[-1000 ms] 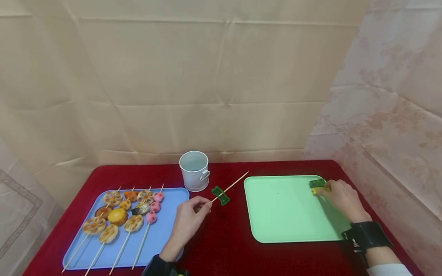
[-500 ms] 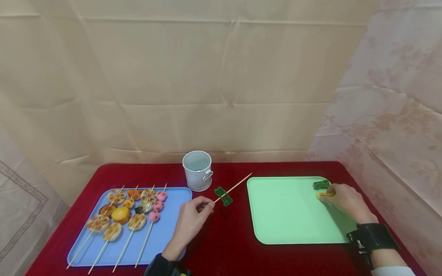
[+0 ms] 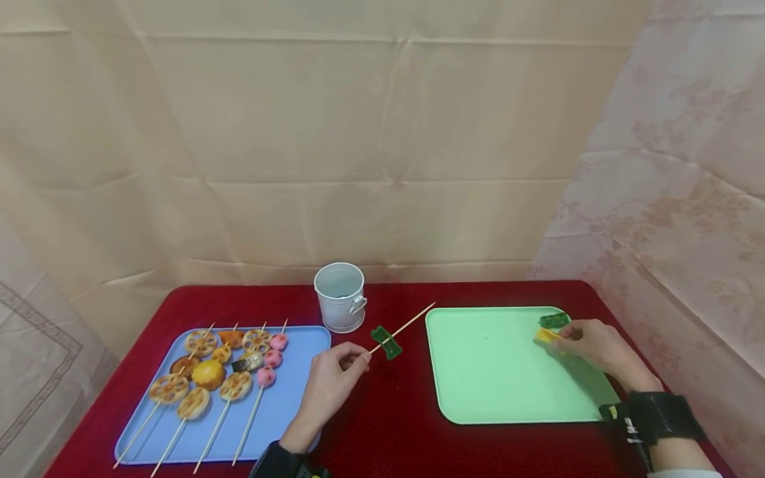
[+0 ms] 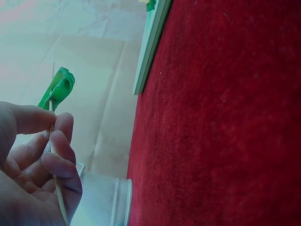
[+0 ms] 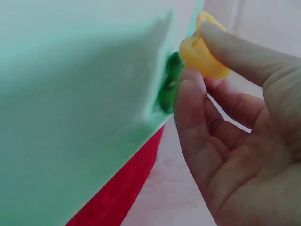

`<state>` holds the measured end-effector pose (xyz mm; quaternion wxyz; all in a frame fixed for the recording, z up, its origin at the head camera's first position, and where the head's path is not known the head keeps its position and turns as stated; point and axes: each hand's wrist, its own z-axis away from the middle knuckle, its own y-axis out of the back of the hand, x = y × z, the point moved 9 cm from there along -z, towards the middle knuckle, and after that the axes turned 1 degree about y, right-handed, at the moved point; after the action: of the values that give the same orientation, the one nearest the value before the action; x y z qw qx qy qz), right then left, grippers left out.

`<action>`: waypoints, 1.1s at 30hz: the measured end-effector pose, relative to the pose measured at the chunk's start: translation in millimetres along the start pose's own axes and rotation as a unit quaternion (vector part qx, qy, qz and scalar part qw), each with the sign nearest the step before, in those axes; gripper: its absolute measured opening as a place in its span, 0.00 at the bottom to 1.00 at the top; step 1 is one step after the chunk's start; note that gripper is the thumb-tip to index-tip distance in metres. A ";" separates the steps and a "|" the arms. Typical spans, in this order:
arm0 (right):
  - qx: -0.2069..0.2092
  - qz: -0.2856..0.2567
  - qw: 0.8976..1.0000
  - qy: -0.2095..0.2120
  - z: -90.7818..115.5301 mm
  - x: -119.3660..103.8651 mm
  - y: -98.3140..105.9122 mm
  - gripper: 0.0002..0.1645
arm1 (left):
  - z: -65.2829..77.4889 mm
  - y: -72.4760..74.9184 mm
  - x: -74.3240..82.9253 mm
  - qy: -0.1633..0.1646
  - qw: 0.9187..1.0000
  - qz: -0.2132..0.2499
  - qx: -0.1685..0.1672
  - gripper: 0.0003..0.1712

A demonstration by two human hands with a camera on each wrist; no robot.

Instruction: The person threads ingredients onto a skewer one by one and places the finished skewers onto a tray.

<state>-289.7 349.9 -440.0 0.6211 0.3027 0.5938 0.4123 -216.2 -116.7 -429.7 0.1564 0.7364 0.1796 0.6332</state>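
My left hand (image 3: 331, 382) pinches a bamboo skewer (image 3: 415, 319), its tip slanting up to the right. Threaded on the skewer, just beyond the fingertips, is a green pepper piece (image 3: 386, 342). The left wrist view shows this curved green piece (image 4: 61, 87) past the thumb, with the skewer's lower end running across the palm. Over the right side of the green tray (image 3: 490, 378), my right hand (image 3: 606, 355) holds a yellow pepper piece (image 5: 204, 56) between thumb and fingers. Another green pepper piece (image 3: 554, 320) lies in the tray's back right corner, close to that hand.
On the left, a blue tray (image 3: 299, 411) bears several loaded skewers with lotus root slices (image 3: 169, 389), pink balls (image 3: 265, 377) and other pieces. A small white metal bucket (image 3: 339, 299) stands at the back between the trays. Red cloth (image 3: 382, 431) covers the table; draped cloth rises behind.
The yellow pepper piece has turned in my right hand's fingers and shows a broader side now. My left hand keeps its grip on the skewer; the whole head view shifted slightly.
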 end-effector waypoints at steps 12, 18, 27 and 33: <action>0.016 -0.270 0.963 -0.005 3.5 -62.8 -20.5 0.34 | 0.8 0.6 -0.7 -0.007 1.000 -0.003 0.009 0.03; 0.026 -0.422 0.906 0.020 1.5 -95.0 -35.3 0.30 | 0.7 0.0 0.4 -0.008 1.000 -0.002 0.009 0.03; 0.011 -0.537 0.843 0.004 0.0 -128.7 -50.6 0.27 | 1.5 -2.6 1.1 -0.007 1.000 0.008 -0.001 0.03; -0.005 -0.565 0.825 0.006 -3.2 -152.3 -63.2 0.26 | 2.7 -7.7 4.5 -0.014 1.000 0.010 -0.008 0.02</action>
<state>-276.3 186.6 -420.7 0.7436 -0.0910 0.6624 -0.0057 -213.5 -107.8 -429.7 0.1586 0.7453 0.1655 0.6260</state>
